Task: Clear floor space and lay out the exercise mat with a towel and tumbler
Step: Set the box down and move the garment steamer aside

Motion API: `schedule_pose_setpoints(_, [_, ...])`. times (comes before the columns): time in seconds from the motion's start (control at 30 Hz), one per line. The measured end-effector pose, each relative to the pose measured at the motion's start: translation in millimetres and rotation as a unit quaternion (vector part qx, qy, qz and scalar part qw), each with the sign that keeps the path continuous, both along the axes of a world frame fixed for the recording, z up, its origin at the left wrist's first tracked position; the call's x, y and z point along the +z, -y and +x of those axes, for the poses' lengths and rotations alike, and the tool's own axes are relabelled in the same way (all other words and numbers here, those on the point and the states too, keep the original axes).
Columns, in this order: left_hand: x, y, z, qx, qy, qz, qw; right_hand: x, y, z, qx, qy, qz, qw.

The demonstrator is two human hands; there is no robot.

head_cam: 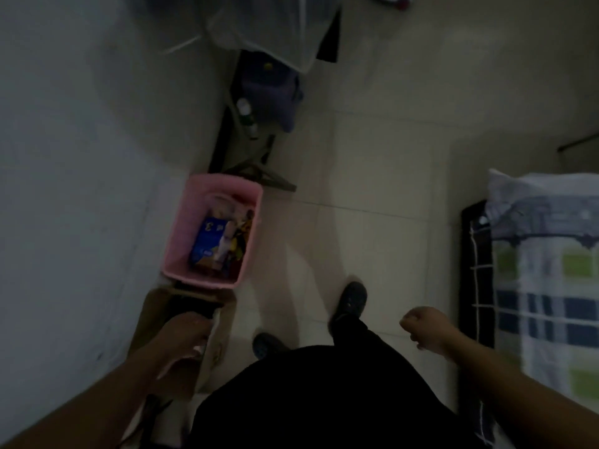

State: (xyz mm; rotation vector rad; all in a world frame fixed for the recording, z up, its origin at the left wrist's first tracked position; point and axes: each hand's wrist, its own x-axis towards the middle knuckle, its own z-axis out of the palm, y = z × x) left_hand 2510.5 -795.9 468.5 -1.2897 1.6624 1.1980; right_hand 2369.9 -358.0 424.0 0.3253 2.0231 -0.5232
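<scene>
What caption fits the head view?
Left hand on cardboard box beside pink bin; right hand fisted, empty.

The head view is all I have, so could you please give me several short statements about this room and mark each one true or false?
1. The pink basket stands by the wall and holds packages. True.
2. The right hand carries a tumbler. False: its fingers are curled and it holds nothing.
3. The left hand reaches over the cardboard box. True.
4. The cardboard box lies on the bed. False: it stands on the floor beside the basket.
5. A bed with checked bedding is at the right. True.
</scene>
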Motion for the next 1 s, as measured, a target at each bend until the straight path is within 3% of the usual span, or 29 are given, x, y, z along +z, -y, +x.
schedule_pose_setpoints(0.07, [4,-25,-52,-0.022,0.005,-0.001,1.0,-5,-44,-2,-0.02,0.03,0.011,0.999])
schedule_pose_setpoints(0.2, [8,-109,-173,-0.105,-0.084,0.015,0.991,-10,-115,-13,-0.025,0.07,0.035,0.997])
schedule_pose_setpoints(0.3, [23,-164,-235,-0.151,-0.126,0.043,0.979,-7,-142,-35,0.004,0.11,0.035,0.993])
schedule_pose_setpoints(0.4, [31,-192,-276,-0.259,-0.122,0.054,0.957,-7,-149,-75,0.006,0.107,0.021,0.994])
schedule_pose_setpoints(0.47, [26,-194,-295,-0.284,-0.101,0.049,0.952,-7,-148,-113,-0.009,0.077,0.014,0.997])
schedule_pose_setpoints(0.63, [-5,-163,-329,-0.269,-0.002,0.048,0.962,-10,-135,-230,-0.172,0.013,-0.036,0.984])
schedule_pose_setpoints(0.83, [-22,-119,-396,-0.23,0.086,-0.011,0.969,-8,-122,-349,-0.23,-0.023,-0.058,0.971])
schedule_pose_setpoints(1.0, [-22,-105,-527,-0.251,0.042,-0.027,0.967,-1,-122,-424,-0.261,-0.033,-0.055,0.963])
